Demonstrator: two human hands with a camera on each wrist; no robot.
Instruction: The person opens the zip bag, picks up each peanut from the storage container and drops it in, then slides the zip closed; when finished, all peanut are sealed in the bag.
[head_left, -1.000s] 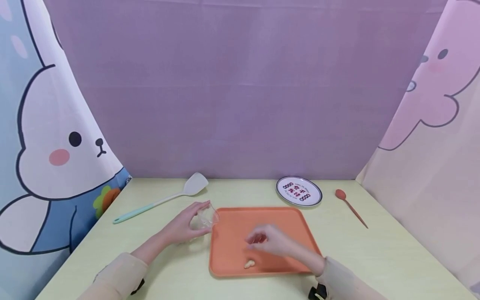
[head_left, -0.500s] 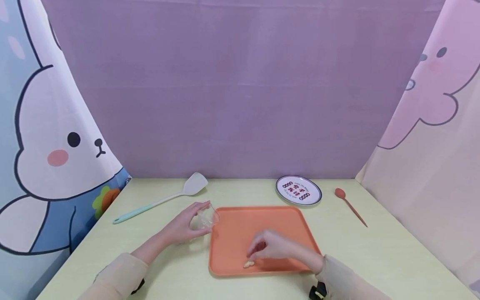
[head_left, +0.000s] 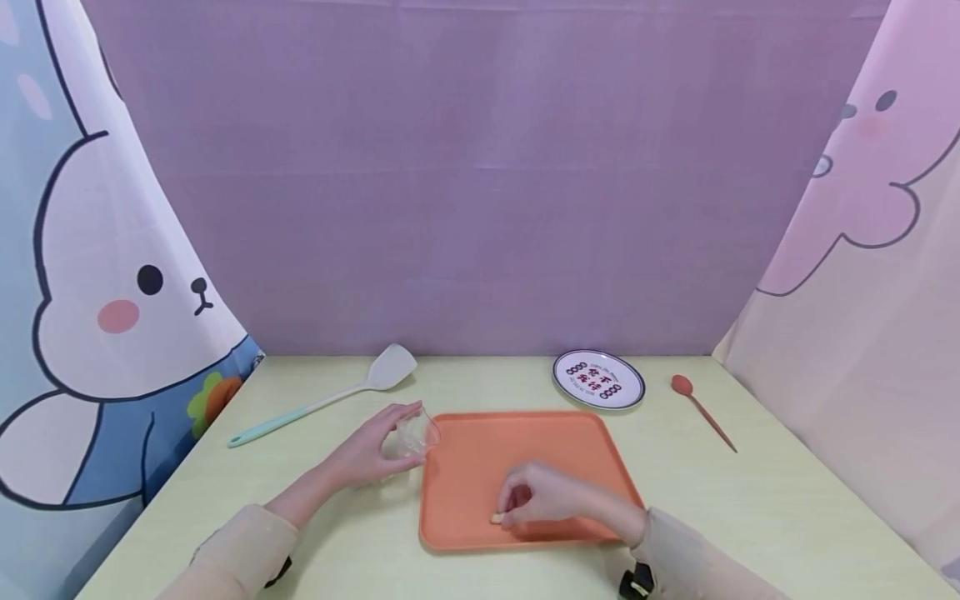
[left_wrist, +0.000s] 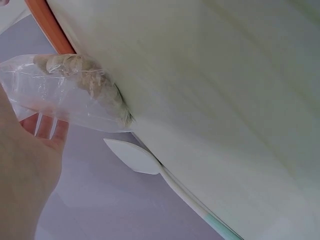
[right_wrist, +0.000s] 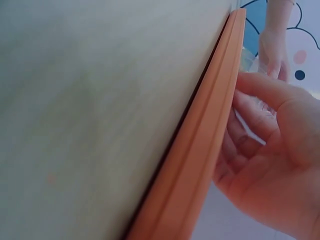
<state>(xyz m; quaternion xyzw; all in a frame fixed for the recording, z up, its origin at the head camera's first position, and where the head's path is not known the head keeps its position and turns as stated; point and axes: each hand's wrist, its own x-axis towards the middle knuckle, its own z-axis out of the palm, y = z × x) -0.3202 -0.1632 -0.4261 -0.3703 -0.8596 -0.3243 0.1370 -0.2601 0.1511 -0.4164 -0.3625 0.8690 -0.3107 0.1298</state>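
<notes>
My left hand [head_left: 371, 448] holds a clear plastic bag [head_left: 412, 435] by its upper part, just beside the left edge of the orange tray [head_left: 468, 467]. In the left wrist view the bag [left_wrist: 82, 100] rests on the table with tan lumps like unshelled peanuts [left_wrist: 95, 82] in its bottom. Over the tray's front part, my right hand [head_left: 551, 492] pinches a peanut [head_left: 497, 518] between thumb and fingertips; only one end of it shows. The right wrist view has the tray's rim [right_wrist: 200, 130] hiding those fingertips.
Behind the left hand lies a spatula [head_left: 392, 369] with a mint-green handle. A printed white plate [head_left: 598, 380] sits behind the tray, and a reddish spoon [head_left: 701, 408] lies farther right. A purple curtain [head_left: 480, 183] borders the table's back edge.
My right hand has come down to the peanut near the tray's front edge and taken it between its fingertips. The left hand and the bag have stayed in place.
</notes>
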